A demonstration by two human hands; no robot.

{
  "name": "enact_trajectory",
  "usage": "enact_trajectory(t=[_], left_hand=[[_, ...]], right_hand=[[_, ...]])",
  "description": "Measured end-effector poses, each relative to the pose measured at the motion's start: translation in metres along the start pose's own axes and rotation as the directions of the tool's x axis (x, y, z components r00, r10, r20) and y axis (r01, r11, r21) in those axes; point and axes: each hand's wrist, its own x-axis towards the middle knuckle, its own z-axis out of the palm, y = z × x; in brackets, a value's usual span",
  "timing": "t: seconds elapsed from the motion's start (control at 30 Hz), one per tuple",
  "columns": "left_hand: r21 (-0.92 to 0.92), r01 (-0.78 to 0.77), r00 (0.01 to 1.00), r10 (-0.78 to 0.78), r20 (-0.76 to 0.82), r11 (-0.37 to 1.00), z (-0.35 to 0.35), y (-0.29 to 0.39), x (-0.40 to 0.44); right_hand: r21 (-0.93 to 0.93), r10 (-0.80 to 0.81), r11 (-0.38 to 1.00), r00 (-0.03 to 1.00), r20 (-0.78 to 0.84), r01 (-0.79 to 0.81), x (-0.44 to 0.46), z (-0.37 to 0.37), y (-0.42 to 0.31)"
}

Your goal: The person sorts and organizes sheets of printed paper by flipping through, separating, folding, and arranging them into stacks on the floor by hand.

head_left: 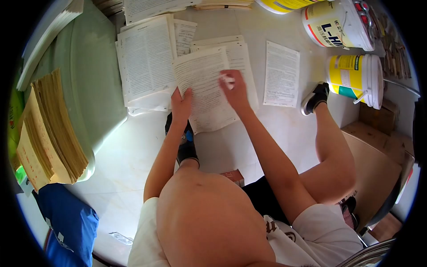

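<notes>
Printed sheets of paper (204, 98) tilt up from the floor between my hands. My left hand (181, 103) is closed on their left edge, with thumb and fingers pinched at the paper. Over the right part of the top sheet, my right hand (232, 86) is curled round a small crumpled white thing (229, 81), perhaps tissue. More sheets (249, 84) lie beneath and behind. To the left is a stack of printed papers (144, 62), and a single printed sheet (282, 74) lies apart on the right.
White and yellow buckets (349, 75) stand at the right, above cardboard boxes (373, 164). A thick bundle of yellowed papers (55, 129) rests on a pale green surface (100, 71) at the left. A blue bag (73, 222) is at lower left. My shoes are on the floor.
</notes>
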Motion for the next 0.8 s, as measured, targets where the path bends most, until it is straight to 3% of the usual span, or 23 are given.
enact_trajectory(t=[0.03, 0.13, 0.17, 0.2, 0.3, 0.43, 0.5, 0.53, 0.57, 0.6, 0.63, 0.7, 0.73, 0.8], left_hand=[[0.002, -0.002, 1.0, 0.002, -0.002, 1.0, -0.005, -0.002, -0.001], [-0.153, 0.023, 0.999, -0.019, 0.027, 0.988, -0.019, -0.006, -0.007], [-0.229, 0.051, 0.997, -0.036, 0.069, 0.972, -0.023, -0.005, -0.009], [-0.302, 0.081, 0.992, -0.049, 0.112, 0.95, -0.026, -0.003, -0.009], [-0.39, 0.095, 0.987, -0.035, 0.159, 0.916, -0.026, 0.0, -0.01], [-0.391, 0.15, 0.984, -0.099, 0.148, 0.908, -0.024, -0.002, -0.005], [-0.172, -0.043, 0.997, 0.032, -0.068, 0.984, -0.016, 0.004, -0.004], [-0.172, -0.043, 0.997, 0.032, -0.065, 0.984, -0.01, 0.016, -0.008], [0.138, -0.244, 0.919, 0.275, -0.283, 0.96, -0.003, 0.035, -0.013], [0.465, -0.342, 0.744, 0.538, -0.397, 0.816, 0.003, 0.045, -0.016], [0.466, -0.343, 0.744, 0.538, -0.396, 0.816, 0.006, 0.044, -0.016], [0.282, -0.417, 0.901, 0.434, 0.001, 0.864, 0.012, 0.04, -0.014], [0.284, -0.417, 0.901, 0.435, 0.0, 0.863, 0.02, 0.039, -0.014], [-0.049, -0.159, 0.959, 0.166, 0.229, 0.986, 0.037, 0.039, -0.016]], right_hand=[[-0.107, 0.014, 0.994, 0.994, -0.108, -0.026, 0.005, -0.008, 0.0], [-0.046, 0.034, 0.998, 0.988, -0.151, -0.041, 0.019, -0.026, 0.012], [0.155, 0.276, 0.949, 0.961, 0.013, -0.275, 0.022, -0.03, 0.014], [0.304, 0.461, 0.806, 0.861, 0.217, -0.508, 0.024, -0.032, 0.016], [0.349, 0.521, 0.712, 0.791, 0.32, -0.61, 0.024, -0.034, -0.001], [0.45, 0.472, 0.725, 0.851, 0.228, -0.522, 0.018, -0.031, -0.004], [0.511, 0.407, 0.717, 0.88, 0.245, -0.474, 0.019, -0.034, -0.011], [0.511, 0.408, 0.717, 0.88, 0.243, -0.474, 0.02, -0.036, -0.014], [0.523, 0.392, 0.715, 0.886, 0.249, -0.464, 0.022, -0.037, -0.015], [0.535, 0.375, 0.712, 0.891, 0.257, -0.454, 0.023, -0.038, -0.017], [0.536, 0.375, 0.712, 0.891, 0.256, -0.454, 0.023, -0.038, -0.016], [0.51, 0.422, 0.698, 0.864, 0.276, -0.504, 0.023, -0.036, -0.014], [0.511, 0.42, 0.697, 0.864, 0.278, -0.503, 0.023, -0.036, -0.016], [0.456, 0.456, 0.701, 0.836, 0.305, -0.549, 0.02, -0.032, -0.028]])
